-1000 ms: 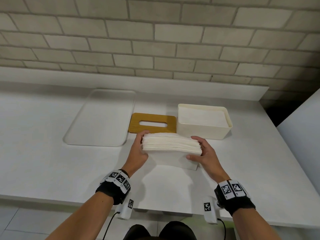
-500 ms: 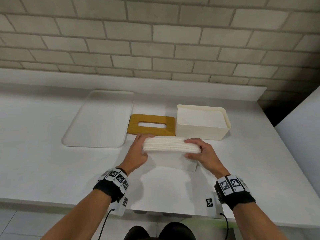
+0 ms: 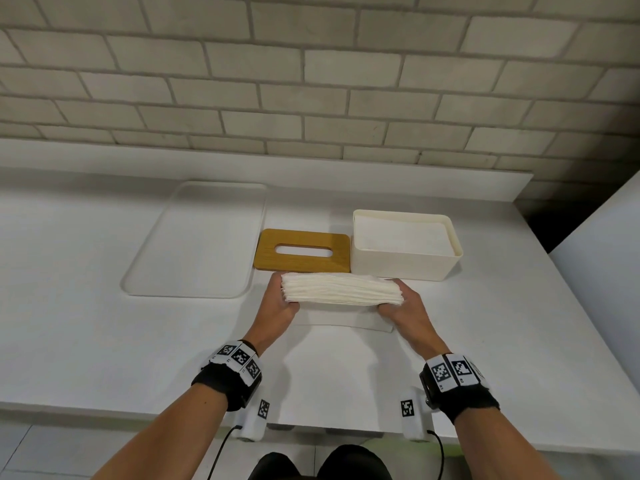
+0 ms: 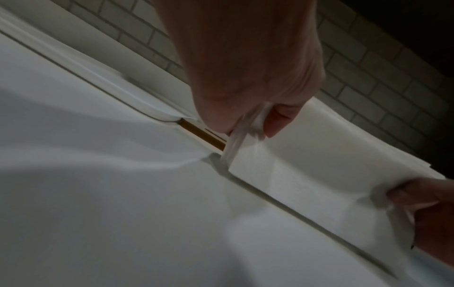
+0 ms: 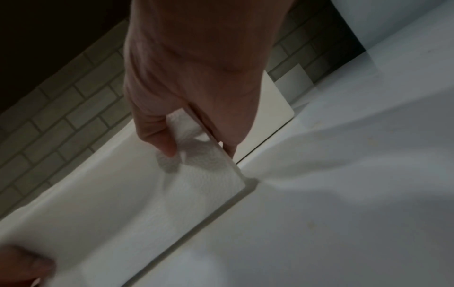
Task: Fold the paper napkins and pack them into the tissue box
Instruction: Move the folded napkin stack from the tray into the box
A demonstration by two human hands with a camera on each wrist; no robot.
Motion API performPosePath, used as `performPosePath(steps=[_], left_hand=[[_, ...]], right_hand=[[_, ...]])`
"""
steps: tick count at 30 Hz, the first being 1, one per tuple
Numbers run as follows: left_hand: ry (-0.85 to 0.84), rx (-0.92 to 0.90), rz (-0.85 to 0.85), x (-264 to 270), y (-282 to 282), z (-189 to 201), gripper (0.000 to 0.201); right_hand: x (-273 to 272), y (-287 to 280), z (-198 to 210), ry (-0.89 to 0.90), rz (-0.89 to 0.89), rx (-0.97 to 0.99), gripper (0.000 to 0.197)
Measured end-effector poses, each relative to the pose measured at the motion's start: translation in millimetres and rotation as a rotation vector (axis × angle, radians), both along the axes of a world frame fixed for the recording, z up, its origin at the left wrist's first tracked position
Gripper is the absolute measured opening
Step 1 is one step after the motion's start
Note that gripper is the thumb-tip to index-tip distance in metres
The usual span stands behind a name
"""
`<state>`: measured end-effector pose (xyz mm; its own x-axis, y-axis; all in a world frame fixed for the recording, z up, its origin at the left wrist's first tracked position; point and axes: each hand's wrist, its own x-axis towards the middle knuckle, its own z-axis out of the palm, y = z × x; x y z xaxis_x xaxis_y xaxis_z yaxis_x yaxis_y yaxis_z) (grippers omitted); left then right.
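Note:
A thick stack of white folded napkins [image 3: 341,289] is held above the table between both hands. My left hand [image 3: 278,304] grips its left end, thumb under and fingers over. My right hand [image 3: 403,306] grips the right end the same way. In the left wrist view the thumb pinches the napkin stack [image 4: 307,155]; the right wrist view shows the same on the stack [image 5: 196,174]. Beneath it lies a flat white napkin [image 3: 349,322] on the table. The open cream tissue box [image 3: 403,263] stands just behind, napkins inside. Its wooden slotted lid [image 3: 301,251] lies to its left.
A flat white tray [image 3: 197,237] lies at the back left of the white table [image 3: 104,341]. A raised ledge and a brick wall run along the back. The table's right edge drops off beside a white panel [image 3: 602,271].
Both hands have squeezed and levelled the napkin stack, carrying it slightly away from me toward the lid and box. The stack looks flatter and more compact than before.

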<state>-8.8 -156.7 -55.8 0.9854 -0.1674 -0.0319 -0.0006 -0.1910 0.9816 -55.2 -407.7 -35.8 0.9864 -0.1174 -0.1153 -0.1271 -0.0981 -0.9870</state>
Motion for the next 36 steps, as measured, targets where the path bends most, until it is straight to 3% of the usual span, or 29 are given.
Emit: performPosePath(steps=[6, 9, 17, 21, 30, 33, 36], left_hand=[[-0.041, -0.043, -0.026, -1.7, 5.9, -5.2, 0.058], [-0.080, -0.056, -0.013, -3.5, 4.0, -5.5, 0.063], [-0.301, 0.154, -0.054, -1.0, 1.7, -2.5, 0.074], [-0.297, 0.191, -0.073, -0.5, -0.7, -0.1, 0.065], [-0.256, 0.180, -0.082, 6.3, -0.2, -3.7, 0.076], [-0.164, 0.070, -0.060, 9.2, -1.2, -6.1, 0.087], [-0.009, -0.001, -0.033, 12.2, -3.2, -7.5, 0.083]], right_hand=[[-7.0, -3.6, -9.6, 0.041, 0.048, 0.006, 0.059], [-8.3, -2.6, -9.6, 0.027, 0.040, 0.015, 0.057], [0.1, 2.6, 2.6, -0.147, 0.031, -0.140, 0.067], [4.7, 0.3, -1.1, -0.175, 0.059, -0.243, 0.058], [4.8, -1.0, -3.0, -0.131, 0.024, -0.234, 0.066], [5.1, -1.9, 0.2, -0.046, 0.007, -0.170, 0.076], [8.6, -0.4, -3.1, 0.020, -0.008, -0.124, 0.074]])
